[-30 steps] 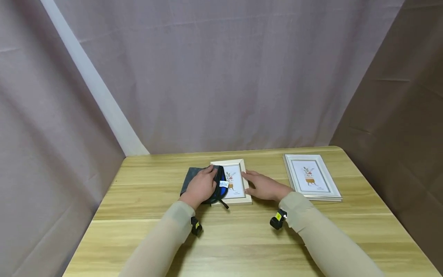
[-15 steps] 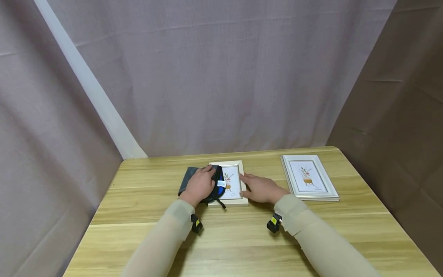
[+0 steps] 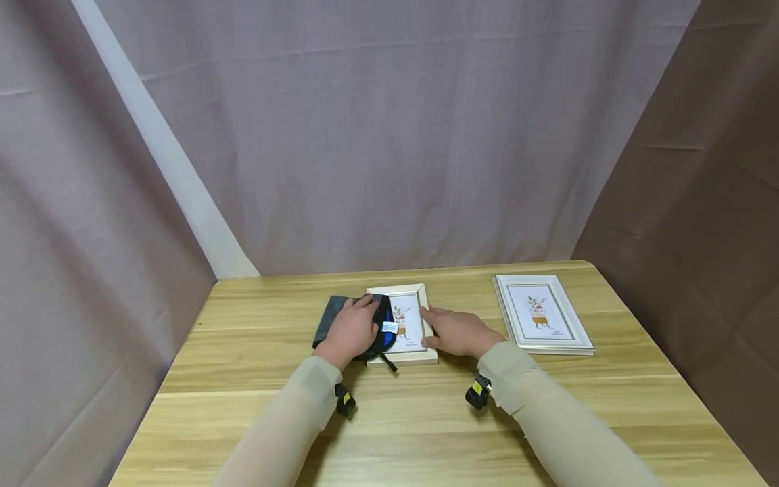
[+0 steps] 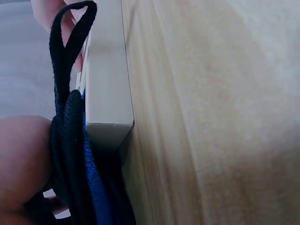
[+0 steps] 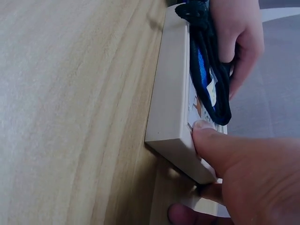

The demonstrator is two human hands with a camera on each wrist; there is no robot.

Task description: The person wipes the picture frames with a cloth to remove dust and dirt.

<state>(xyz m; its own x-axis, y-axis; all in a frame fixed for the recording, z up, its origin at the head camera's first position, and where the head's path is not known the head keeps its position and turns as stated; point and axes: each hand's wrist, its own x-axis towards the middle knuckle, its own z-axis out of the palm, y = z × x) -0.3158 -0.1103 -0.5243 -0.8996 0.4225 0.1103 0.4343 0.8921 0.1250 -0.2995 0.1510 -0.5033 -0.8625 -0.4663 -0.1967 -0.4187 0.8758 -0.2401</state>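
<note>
My left hand [image 3: 351, 330] holds a dark grey cloth pad [image 3: 331, 310] with black edging, a blue inner side, a white tag and a hanging loop. It covers the left part of a cream picture frame [image 3: 431, 357] lying on the table. Inside the frame shows a print of flowers in an orange pot. On the frame's right edge, my right hand [image 3: 460, 331] pinches the border; its thumb [image 5: 208, 140] rests on the face while other fingers are at the outer side. The left fingertips are partly hidden behind the pad in the wrist views.
At the right, a stack of white picture frames [image 3: 581, 331] bears the same flower print. The wooden table [image 3: 402, 433] ends at a grey curtain [image 3: 389, 149] behind and a brown one [image 3: 688, 223] on the right.
The view has shifted slightly. My right wrist has come a little to the left, towards the frame. Both hands keep their hold, and the pad stays at about the same place on it.
</note>
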